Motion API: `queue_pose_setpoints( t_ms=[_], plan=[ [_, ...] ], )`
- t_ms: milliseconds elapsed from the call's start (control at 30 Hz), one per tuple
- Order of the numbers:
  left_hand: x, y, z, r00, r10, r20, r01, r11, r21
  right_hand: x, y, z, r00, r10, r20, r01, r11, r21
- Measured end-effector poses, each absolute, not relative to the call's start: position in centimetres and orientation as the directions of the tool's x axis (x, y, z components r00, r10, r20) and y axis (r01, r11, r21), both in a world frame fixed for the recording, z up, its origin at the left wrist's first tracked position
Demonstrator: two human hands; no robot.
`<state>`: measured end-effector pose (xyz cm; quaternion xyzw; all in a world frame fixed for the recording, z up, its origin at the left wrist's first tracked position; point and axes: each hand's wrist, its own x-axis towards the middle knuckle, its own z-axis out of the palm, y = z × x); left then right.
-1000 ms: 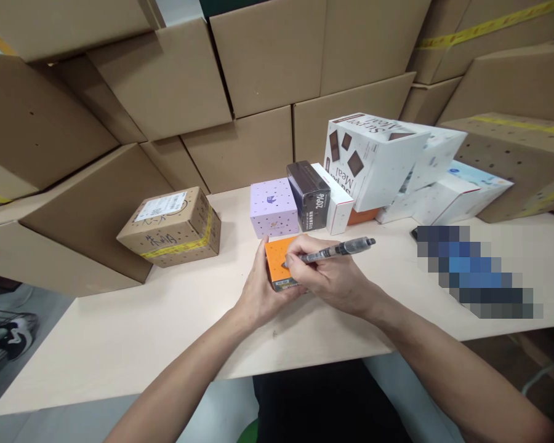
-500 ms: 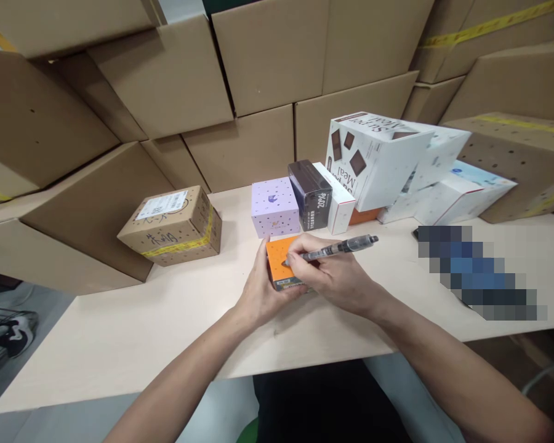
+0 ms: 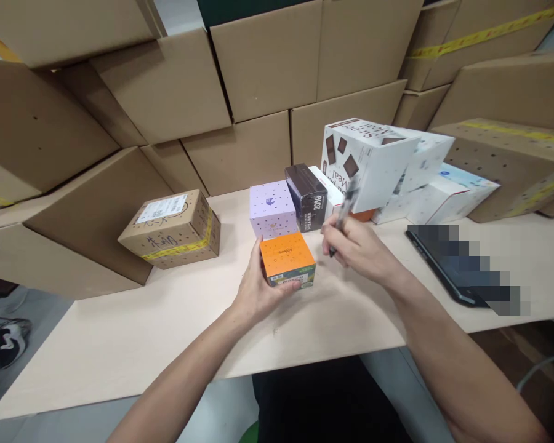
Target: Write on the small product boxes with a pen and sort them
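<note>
My left hand [image 3: 258,283] grips a small box with an orange top [image 3: 287,253] from its left side and front, the thumb lying along the printed front face. The box rests on the table. Just right of it, my right hand [image 3: 353,246] is closed around a dark pen [image 3: 346,209], held upright at a slant with its tip down and apart from the box; motion blurs it a little. Directly behind the orange box stands a lilac dotted box [image 3: 272,208], with a dark brown box [image 3: 307,197] beside it.
A taped carton with a white label [image 3: 170,227] sits on the table [image 3: 175,332] at left. White boxes [image 3: 373,163] are grouped behind my right hand. A dark device [image 3: 443,264], partly pixelated, lies at right. Large cardboard boxes [image 3: 258,154] wall off the back.
My right hand has lifted the pen off the orange top and moved right, uncovering the box. My left hand stays on the box.
</note>
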<state>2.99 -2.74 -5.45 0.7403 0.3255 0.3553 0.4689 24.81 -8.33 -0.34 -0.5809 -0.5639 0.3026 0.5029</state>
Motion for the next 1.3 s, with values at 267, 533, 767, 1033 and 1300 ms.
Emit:
queue_pose_setpoints(
  t_ms=[267, 533, 767, 1033, 1300],
  plan=[
    [2.7, -2.5, -5.2, 0.522, 0.817, 0.246, 0.185, -0.390, 0.902, 25.8, -8.4, -2.5, 0.117, 0.993, 0.000, 0.875, -0.104, -0.473],
    [3.0, -2.4, -4.9, 0.503, 0.821, 0.268, 0.192, -0.409, 0.892, 25.1, -7.9, -2.6, 0.201, 0.980, 0.002, 0.919, -0.188, -0.347],
    [2.4, -1.9, -5.6, 0.483, 0.830, 0.279, 0.194, -0.412, 0.890, 27.0, -11.6, -1.6, 0.467, 0.844, 0.265, 0.877, -0.401, -0.265],
    [2.2, -1.3, -6.4, 0.422, 0.870, 0.255, 0.306, -0.402, 0.863, 32.8, -19.7, -7.2, 0.817, 0.539, 0.204, 0.572, -0.801, -0.174],
    [0.8, -1.9, -5.6, 0.308, 0.791, 0.528, 0.331, -0.609, 0.720, 32.1, -20.0, -7.4, 0.860, 0.488, 0.152, 0.511, -0.828, -0.231]
  ],
)
